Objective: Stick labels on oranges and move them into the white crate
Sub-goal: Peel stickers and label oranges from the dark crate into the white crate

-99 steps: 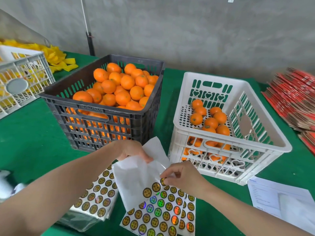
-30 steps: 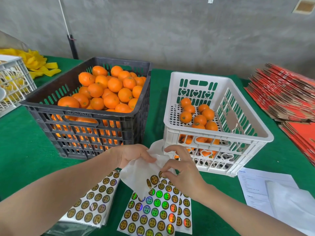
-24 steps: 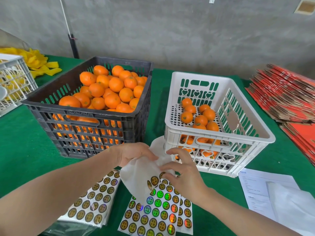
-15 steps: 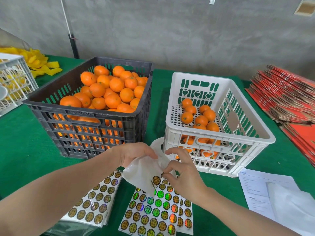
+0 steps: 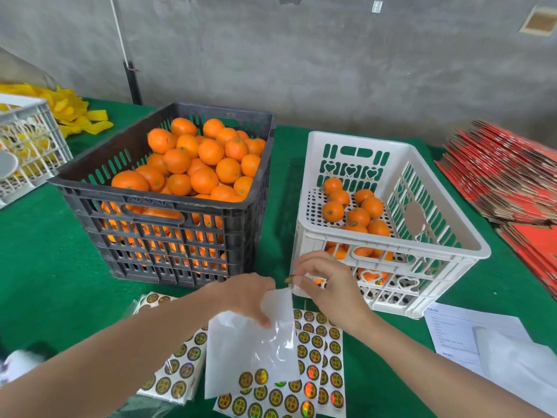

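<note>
A black crate piled with oranges stands left of the white crate, which holds several oranges. In front lie label sheets of round gold stickers. My left hand grips the upper part of a mostly bare white backing sheet lifted over them. My right hand pinches one round label between thumb and forefinger, just in front of the white crate's near wall.
A second stack of label sheets lies at the lower left. Papers sit at the lower right, red flat cartons at the far right. Another white crate and yellow strips are at the far left on the green cloth.
My right hand has peeled a label off the sheet and risen with it toward the white crate. My left hand has pulled the backing sheet up and flatter.
</note>
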`<state>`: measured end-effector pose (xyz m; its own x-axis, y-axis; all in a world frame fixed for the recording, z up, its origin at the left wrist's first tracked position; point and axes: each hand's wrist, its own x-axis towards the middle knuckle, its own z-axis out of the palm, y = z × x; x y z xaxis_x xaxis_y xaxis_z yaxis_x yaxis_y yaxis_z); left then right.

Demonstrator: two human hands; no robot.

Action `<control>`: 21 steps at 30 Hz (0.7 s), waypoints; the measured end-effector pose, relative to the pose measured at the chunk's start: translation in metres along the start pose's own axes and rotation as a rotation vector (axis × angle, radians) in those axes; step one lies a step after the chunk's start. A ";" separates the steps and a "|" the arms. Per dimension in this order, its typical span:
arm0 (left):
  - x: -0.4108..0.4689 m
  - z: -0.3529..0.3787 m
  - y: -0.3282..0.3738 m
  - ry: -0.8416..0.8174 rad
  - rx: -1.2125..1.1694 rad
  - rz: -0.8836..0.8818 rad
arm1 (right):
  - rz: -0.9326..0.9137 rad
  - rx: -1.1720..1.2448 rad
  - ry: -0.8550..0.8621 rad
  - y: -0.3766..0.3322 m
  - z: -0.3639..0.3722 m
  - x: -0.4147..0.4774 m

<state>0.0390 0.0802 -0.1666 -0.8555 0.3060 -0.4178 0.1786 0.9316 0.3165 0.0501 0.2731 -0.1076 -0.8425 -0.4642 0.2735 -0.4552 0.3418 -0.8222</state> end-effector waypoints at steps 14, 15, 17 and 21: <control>-0.088 -0.119 -0.056 1.198 -0.102 0.211 | -0.233 0.150 0.015 -0.086 0.029 0.117; -0.085 -0.132 -0.072 1.202 -0.135 0.099 | -0.233 0.130 -0.023 -0.090 0.037 0.128; -0.077 -0.159 -0.105 1.083 -0.181 -0.162 | -0.223 0.098 -0.114 -0.097 0.052 0.147; -0.064 -0.194 -0.163 0.534 0.067 -0.495 | -0.178 0.011 -0.263 -0.098 0.073 0.170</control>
<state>-0.0296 -0.1292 -0.0258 -0.9612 -0.2750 -0.0207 -0.2752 0.9514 0.1380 -0.0277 0.1008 -0.0172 -0.6460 -0.7116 0.2761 -0.5840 0.2279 -0.7791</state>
